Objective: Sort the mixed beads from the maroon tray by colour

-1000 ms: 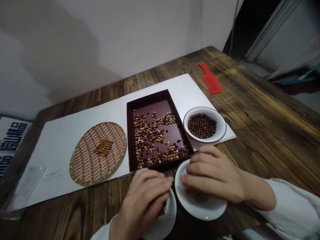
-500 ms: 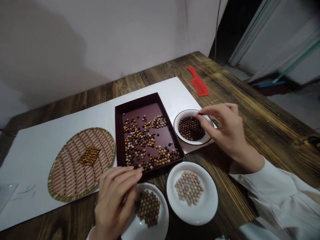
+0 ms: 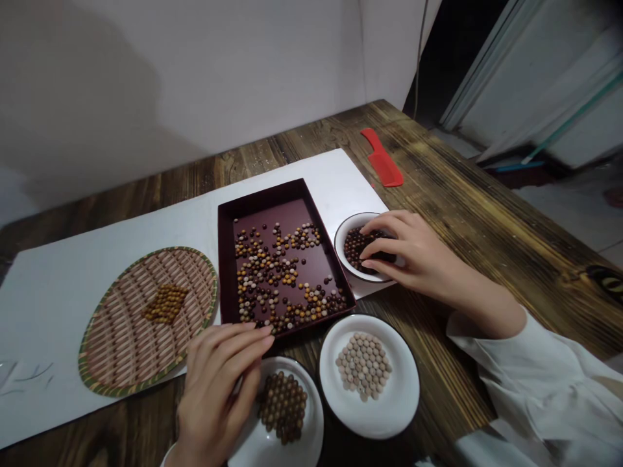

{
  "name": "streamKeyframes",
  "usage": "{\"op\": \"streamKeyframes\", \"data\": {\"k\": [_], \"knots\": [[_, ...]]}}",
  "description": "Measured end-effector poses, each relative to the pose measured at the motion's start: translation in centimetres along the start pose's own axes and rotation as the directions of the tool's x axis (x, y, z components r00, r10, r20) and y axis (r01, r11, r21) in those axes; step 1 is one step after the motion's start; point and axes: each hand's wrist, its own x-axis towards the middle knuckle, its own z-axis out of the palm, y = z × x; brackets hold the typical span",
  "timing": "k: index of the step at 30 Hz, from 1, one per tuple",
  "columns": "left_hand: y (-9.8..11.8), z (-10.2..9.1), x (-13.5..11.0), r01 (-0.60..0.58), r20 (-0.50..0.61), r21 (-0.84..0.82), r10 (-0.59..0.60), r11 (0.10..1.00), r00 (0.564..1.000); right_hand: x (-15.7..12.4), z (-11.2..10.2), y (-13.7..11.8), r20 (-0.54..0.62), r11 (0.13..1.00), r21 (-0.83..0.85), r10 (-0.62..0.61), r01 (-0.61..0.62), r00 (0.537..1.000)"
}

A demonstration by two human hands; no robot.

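Observation:
My right hand is over the white bowl of dark brown beads, fingers curved and apart, fingertips at the beads. I cannot make out any bead between them. My left hand rests by the near edge of the maroon tray, fingers stretched out. It partly covers the plate of olive-brown beads. Mixed beads in brown, yellow and pale tones lie scattered in the tray. Pale beads fill the middle of another white plate.
Left of the tray sits a round woven basket with yellow-brown beads. A red comb lies on the wooden table at the back right. White board lies under the tray and basket. The wall rises behind.
My right hand has gone from a pinch above the bowl's rim to spread fingers lower over the dark beads. My left hand stays by the tray edge. The view has shifted slightly.

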Motion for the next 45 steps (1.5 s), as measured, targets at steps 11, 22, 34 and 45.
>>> {"op": "streamKeyframes", "data": {"k": [11, 22, 34, 45], "knots": [[-0.1, -0.1, -0.2, 0.047, 0.014, 0.01, -0.047, 0.999, 0.999, -0.1, 0.2, 0.2, 0.066, 0.999, 0.006, 0.034, -0.034, 0.997], [-0.1, 0.0, -0.3, 0.051, 0.031, 0.002, -0.051, 0.999, 0.998, -0.4, 0.1, 0.4, 0.113, 0.998, 0.047, 0.034, -0.039, 0.993], [-0.1, -0.1, -0.1, 0.042, 0.032, 0.008, -0.042, 0.999, 0.999, -0.5, -0.7, 0.9, 0.112, 0.997, 0.045, 0.056, -0.062, 0.992], [-0.1, -0.1, -0.1, 0.032, 0.042, -0.004, -0.031, 0.999, 0.999, -0.6, -1.3, 0.0, 0.151, 0.992, 0.104, 0.053, -0.07, 0.987]]}}
